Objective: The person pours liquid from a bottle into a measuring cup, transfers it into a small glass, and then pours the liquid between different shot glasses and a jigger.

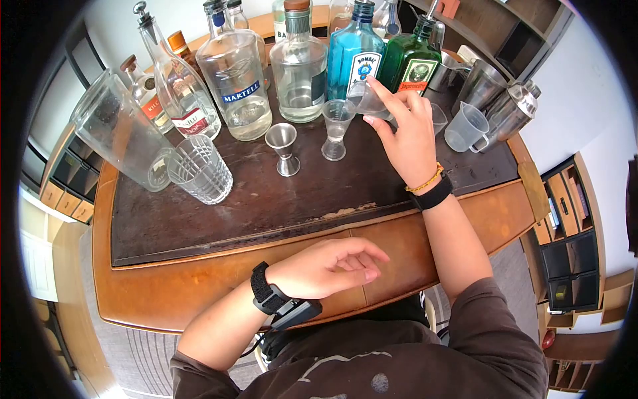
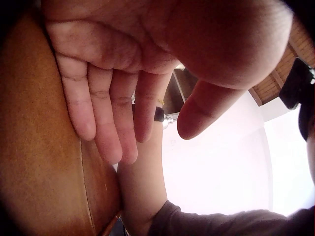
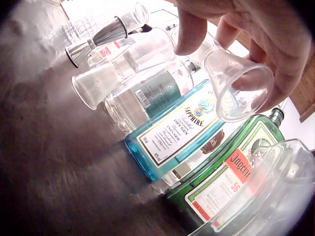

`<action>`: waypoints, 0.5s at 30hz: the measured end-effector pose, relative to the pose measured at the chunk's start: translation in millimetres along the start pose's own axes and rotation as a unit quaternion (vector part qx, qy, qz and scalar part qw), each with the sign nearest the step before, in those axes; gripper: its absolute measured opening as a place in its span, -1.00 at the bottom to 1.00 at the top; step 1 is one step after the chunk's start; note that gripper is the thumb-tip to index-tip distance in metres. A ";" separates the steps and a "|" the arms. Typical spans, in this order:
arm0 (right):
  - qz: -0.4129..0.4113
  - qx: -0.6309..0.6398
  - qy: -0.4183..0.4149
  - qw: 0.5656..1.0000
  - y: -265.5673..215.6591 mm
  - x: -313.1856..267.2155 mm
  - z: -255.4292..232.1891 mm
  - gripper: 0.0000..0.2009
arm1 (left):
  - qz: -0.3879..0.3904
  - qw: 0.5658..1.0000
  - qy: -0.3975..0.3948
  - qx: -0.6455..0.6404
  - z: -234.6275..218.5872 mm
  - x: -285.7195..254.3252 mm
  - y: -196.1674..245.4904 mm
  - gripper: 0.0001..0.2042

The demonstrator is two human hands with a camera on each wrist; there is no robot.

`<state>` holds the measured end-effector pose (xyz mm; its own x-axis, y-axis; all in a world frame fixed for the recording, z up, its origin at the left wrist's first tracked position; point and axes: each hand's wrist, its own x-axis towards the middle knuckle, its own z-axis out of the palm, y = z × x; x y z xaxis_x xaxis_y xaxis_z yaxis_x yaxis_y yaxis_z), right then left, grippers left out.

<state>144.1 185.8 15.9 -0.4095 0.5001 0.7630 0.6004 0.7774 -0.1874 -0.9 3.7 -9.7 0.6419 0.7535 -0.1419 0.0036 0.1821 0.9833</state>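
Currently, right hand [image 1: 407,138] is pinching a tilted clear jigger [image 3: 227,82] well in from the desk's [image 1: 266,219] near edge, beside an upright clear measure [image 1: 335,131]; left hand [image 1: 329,267] is hovering loosely, holding nothing, above that edge. Risk: sideways drift bumping rims, toppling the narrow-waisted measure.

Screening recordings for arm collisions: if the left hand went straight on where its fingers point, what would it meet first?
Probably the right forearm, which lies ahead of the left hand in the head view, though the depth between them is unclear.
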 end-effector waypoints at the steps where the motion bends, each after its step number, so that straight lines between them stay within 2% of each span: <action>1: -0.002 -0.001 0.000 1.000 -0.3 0.1 -0.4 -0.41 | 0.000 1.000 0.001 0.000 0.1 0.1 0.0 -0.65; 7: -0.002 -0.010 0.003 1.000 -2.4 0.7 -1.1 -0.42 | -0.017 1.000 0.001 -0.003 0.1 0.0 3.1 -0.65; 15: -0.012 -0.024 0.015 1.000 -2.3 0.5 0.9 -0.43 | -0.003 1.000 0.004 -0.010 0.3 0.4 -1.9 -0.65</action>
<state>141.9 184.6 16.2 -0.4034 0.4687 0.7859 0.6234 0.7694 -0.1389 -0.4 3.5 -11.7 0.6363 0.7571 -0.1483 -0.0086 0.1992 0.9799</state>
